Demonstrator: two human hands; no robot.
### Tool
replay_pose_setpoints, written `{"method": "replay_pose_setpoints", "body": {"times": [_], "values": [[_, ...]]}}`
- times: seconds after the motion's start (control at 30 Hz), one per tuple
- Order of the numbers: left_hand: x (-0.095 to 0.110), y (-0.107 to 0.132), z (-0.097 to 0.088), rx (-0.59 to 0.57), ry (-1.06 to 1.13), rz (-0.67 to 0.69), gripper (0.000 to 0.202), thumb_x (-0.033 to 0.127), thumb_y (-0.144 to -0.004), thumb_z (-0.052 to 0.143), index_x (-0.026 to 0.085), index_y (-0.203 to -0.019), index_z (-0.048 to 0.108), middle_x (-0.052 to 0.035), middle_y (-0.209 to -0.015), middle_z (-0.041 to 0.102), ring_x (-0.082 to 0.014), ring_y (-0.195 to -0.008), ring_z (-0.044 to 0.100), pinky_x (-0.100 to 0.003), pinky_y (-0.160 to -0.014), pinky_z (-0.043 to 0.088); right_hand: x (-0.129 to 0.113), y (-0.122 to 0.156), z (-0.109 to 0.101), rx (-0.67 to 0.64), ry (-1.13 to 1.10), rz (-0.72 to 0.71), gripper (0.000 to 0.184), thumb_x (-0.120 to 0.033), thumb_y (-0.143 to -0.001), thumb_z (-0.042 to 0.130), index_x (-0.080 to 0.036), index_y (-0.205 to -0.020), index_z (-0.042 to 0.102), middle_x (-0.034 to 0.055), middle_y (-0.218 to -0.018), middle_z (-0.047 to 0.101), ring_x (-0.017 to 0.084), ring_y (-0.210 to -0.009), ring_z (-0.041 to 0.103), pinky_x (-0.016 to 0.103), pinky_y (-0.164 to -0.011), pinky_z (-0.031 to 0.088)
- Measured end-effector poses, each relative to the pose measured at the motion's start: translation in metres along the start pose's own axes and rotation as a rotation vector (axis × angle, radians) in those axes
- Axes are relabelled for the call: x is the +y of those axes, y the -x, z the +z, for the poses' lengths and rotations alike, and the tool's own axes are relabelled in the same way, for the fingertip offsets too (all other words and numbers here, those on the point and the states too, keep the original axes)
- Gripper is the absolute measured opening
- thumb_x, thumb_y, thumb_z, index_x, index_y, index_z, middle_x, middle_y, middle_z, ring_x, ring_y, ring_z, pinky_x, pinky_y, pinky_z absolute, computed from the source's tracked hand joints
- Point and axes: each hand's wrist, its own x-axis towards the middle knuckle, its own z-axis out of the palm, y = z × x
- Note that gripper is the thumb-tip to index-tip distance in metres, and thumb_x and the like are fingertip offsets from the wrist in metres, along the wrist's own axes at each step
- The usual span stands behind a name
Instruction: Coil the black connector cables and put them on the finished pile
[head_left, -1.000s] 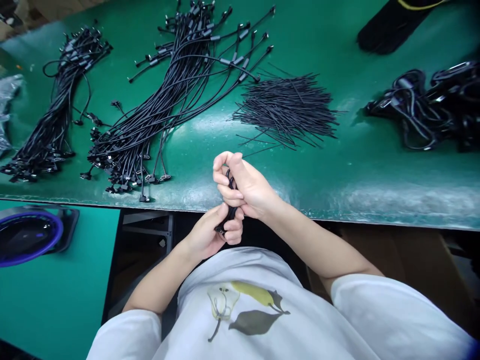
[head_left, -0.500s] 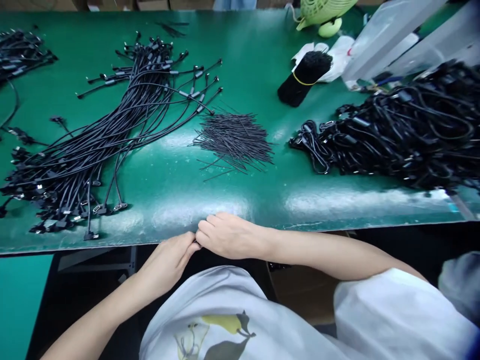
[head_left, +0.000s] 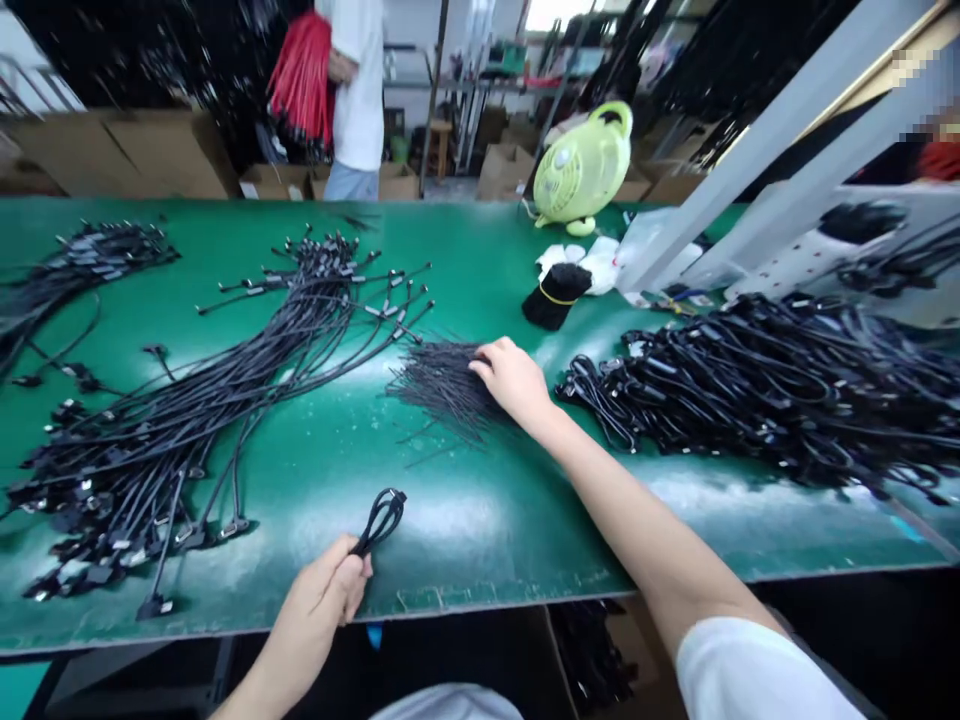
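My left hand [head_left: 322, 605] is closed around a black cable folded into a small coil [head_left: 381, 522], whose looped end sticks out above the fingers over the table's front edge. At the right side of a loose pile of thin black twist ties [head_left: 442, 385], my right hand [head_left: 516, 380] rests with bent fingers drawn together and the thumb near the index finger. Whether a tie is between its fingertips is too small to see. A long bunch of uncoiled black cables [head_left: 247, 370] with plugs at both ends lies to the left of the ties.
Coiled black cables [head_left: 750, 390] are heaped at the right on the green table [head_left: 315, 455]. Behind the tie pile stands a banded black bundle [head_left: 555, 297]. Further back are a green fan [head_left: 583, 170] and grey posts [head_left: 705, 190]. Across the table, a person [head_left: 358, 90] stands beside red cables [head_left: 304, 80].
My hands, together at the table's front edge before, are now apart. The right one has reached forward to the tie pile; the left shows the coiled cable. The view has tilted up.
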Motion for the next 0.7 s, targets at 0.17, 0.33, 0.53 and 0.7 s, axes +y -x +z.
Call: {"method": "replay_pose_setpoints", "body": {"times": [0.17, 0.33, 0.53, 0.7], "values": [[-0.005, -0.008, 0.005, 0.041, 0.282, -0.011, 0.050, 0.067, -0.084, 0.052, 0.017, -0.081, 0.052, 0.0075, -0.058, 0.035, -0.0068, -0.049, 0.031, -0.022, -0.049, 0.022, 0.015, -0.023, 0.019, 0.077, 0.051, 0.014, 0.018, -0.020, -0.092, 0.051, -0.017, -0.090, 0.068, 0.0091, -0.098, 0.064, 0.020, -0.090, 0.059, 0.029, -0.077, 0.042], [-0.006, -0.014, 0.006, 0.095, 0.458, 0.044, 0.049, 0.065, -0.081, 0.058, 0.017, -0.081, 0.051, 0.0082, -0.058, 0.037, -0.0047, -0.046, 0.030, -0.021, -0.046, 0.020, 0.005, -0.007, 0.001, 0.204, 0.026, -0.021, 0.028, -0.024, -0.095, 0.040, -0.016, -0.093, 0.067, 0.0123, -0.099, 0.063, 0.024, -0.090, 0.058, 0.033, -0.076, 0.043], [0.004, -0.010, 0.014, 0.052, 0.586, 0.067, 0.043, 0.059, -0.084, 0.059, 0.016, -0.084, 0.051, 0.0092, -0.056, 0.035, -0.0034, -0.042, 0.030, -0.019, -0.043, 0.018, -0.069, 0.064, 0.000, -0.191, -0.650, -0.126, 0.021, -0.036, -0.089, 0.051, -0.020, -0.086, 0.064, 0.0036, -0.077, 0.065, 0.017, -0.067, 0.055, 0.029, -0.064, 0.043], [0.003, 0.000, 0.012, 0.088, 0.631, 0.124, 0.045, 0.051, -0.086, 0.062, 0.018, -0.115, 0.050, 0.0093, -0.060, 0.039, -0.0045, -0.044, 0.035, -0.018, -0.043, 0.024, -0.139, 0.120, 0.017, -0.534, -1.063, -0.076, 0.019, -0.037, -0.084, 0.057, -0.018, -0.079, 0.060, -0.0030, -0.065, 0.057, 0.010, -0.054, 0.046, 0.023, -0.054, 0.037]]}}
